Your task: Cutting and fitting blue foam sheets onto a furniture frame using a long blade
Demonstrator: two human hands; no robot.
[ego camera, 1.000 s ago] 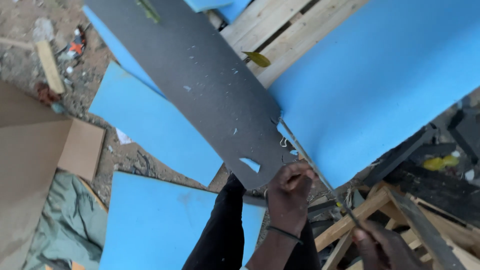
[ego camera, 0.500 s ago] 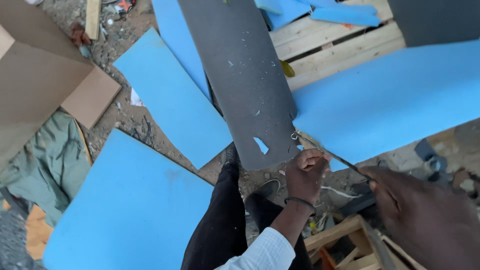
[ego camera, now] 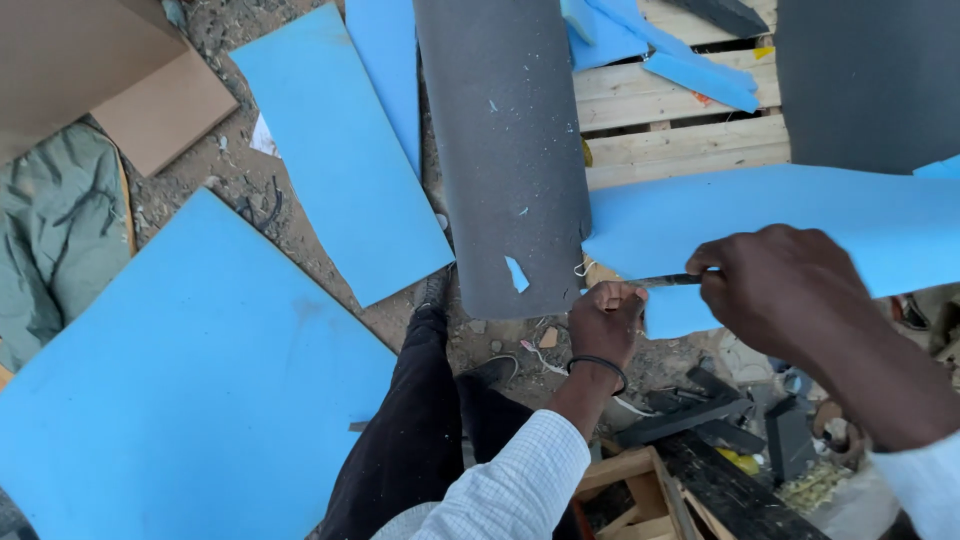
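left hand (ego camera: 607, 325) fisted on blade tip | right hand (ego camera: 785, 285) closed round thin knife (ego camera: 668, 281) handle | blue foam sheet (ego camera: 790, 225): likely light, soft, floppy—hold near cut edge

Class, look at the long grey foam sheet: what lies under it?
Under the grey foam sheet show bare dirt ground, a blue foam sheet and a wooden pallet. Whatever lies beneath its middle is covered.
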